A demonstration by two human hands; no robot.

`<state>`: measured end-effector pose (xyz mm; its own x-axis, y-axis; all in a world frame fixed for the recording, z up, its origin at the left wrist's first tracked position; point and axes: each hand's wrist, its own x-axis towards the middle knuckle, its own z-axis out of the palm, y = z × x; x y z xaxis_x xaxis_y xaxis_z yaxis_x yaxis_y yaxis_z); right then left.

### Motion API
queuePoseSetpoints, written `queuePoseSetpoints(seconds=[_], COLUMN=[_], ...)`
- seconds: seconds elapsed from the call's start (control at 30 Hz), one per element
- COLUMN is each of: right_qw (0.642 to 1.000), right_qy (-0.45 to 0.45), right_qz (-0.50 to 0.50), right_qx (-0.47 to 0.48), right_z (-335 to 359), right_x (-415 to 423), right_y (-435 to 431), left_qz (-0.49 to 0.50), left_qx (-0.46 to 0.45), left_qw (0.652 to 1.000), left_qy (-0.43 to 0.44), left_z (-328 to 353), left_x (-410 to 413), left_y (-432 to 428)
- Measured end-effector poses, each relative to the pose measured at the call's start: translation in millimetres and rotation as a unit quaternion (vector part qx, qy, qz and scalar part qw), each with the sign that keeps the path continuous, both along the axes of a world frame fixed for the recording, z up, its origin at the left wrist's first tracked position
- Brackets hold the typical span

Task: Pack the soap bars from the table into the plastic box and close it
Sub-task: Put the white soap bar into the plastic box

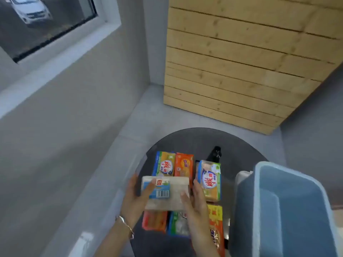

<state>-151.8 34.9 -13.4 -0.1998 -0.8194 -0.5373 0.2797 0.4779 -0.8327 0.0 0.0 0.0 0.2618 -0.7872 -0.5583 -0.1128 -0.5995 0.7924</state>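
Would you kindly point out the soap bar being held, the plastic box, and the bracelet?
Held soap bar [166,194]: head view, on its pale wrapper beside the barcode.
Plastic box [313,179]: head view, on its far rim.
Bracelet [127,224]: head view, on the band at the left wrist.

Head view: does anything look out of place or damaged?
Nothing damaged. Both hands hold a pale soap bar above the others; the blue box stands open and empty. A small black clip lies behind the bars.

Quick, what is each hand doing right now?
Left hand: holding the pale soap bar at its left end.
Right hand: holding the same bar's right end.
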Motion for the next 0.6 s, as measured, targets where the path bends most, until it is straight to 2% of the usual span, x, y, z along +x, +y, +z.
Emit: queuePoseSetpoints(seconds=[0.1, 0.17, 0.23, 0.33, 0.53, 0.6], right_qw=[0.997, 0.994, 0.991, 0.984, 0.981, 0.978], right_qy=[-0.001, 0.003, 0.026, 0.031, 0.031, 0.033], right_qz=[0.02, 0.049, 0.041, 0.02, -0.011, -0.014], right_qx=[-0.07, -0.093, -0.127, -0.176, -0.193, -0.203], right_z=[-35, -53, -62, -72, -83, -87], right_x=[2, 2, 5, 9, 12, 12], right_y=[-5, -6, -5, -7, -8, -7], left_qz=[-0.007, -0.007, 0.005, 0.006, -0.011, -0.03], left_qx=[-0.059, -0.059, -0.07, -0.092, -0.141, -0.152], left_qw=[0.996, 0.993, 0.988, 0.984, 0.967, 0.965], left_qy=[0.06, 0.1, 0.138, 0.15, 0.214, 0.212], left_z=[-40, -62, -75, -86, -105, -107], left_x=[-1, -1, -1, 3, 7, 7], left_y=[4, 5, 5, 5, 2, 2])
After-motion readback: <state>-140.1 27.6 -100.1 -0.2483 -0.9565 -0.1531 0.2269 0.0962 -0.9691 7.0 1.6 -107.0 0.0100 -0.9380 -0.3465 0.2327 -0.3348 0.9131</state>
